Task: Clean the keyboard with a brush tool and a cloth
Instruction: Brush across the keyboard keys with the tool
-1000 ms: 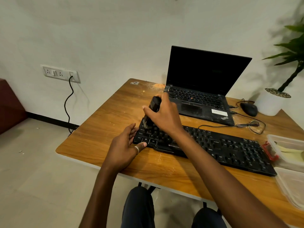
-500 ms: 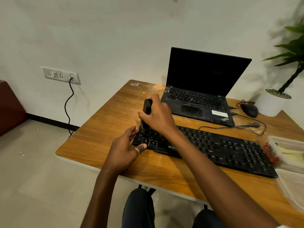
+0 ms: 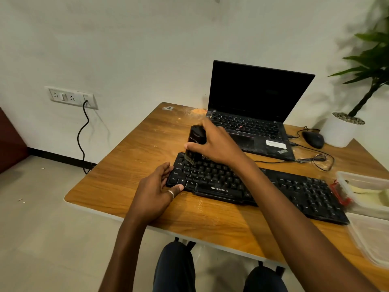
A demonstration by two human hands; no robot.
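1. Bristles (image 3: 189, 159) of the brush tool (image 3: 196, 138) sit on the top-left keys of the keyboard (image 3: 294, 190), directly below the right hand (image 3: 219, 146). That hand's fingers and thumb are wrapped round the tool's black body and hold it close to upright.
2. I judge the step to be sweeping debris from the rows at the left end. Short, light strokes along the gaps between the rows should work best, so the bristle tips reach down instead of flattening. Crumbs are better pushed outward past the fingertips than back toward the wrist.
3. The left hand (image 3: 155, 188) grips nothing. Its fingers lie nearly straight along the keyboard's left end and its thumb presses on the near corner. That brace should stop the board sliding on the wooden table (image 3: 136, 148).
4. The rest of the keyboard runs off to the right under the right forearm, and those rows would need the same passes.
5. The keyboard is black and full-size, with white legends and a Zebronics label on its front edge. It lies at a slant, with pale specks on the wood beside it.
6. The brush tool is a stubby black block with faint lettering and a short tan tuft.
7. I cannot pick out a cloth. The clear tubs (image 3: 364, 186) beyond the right elbow hold something pale.
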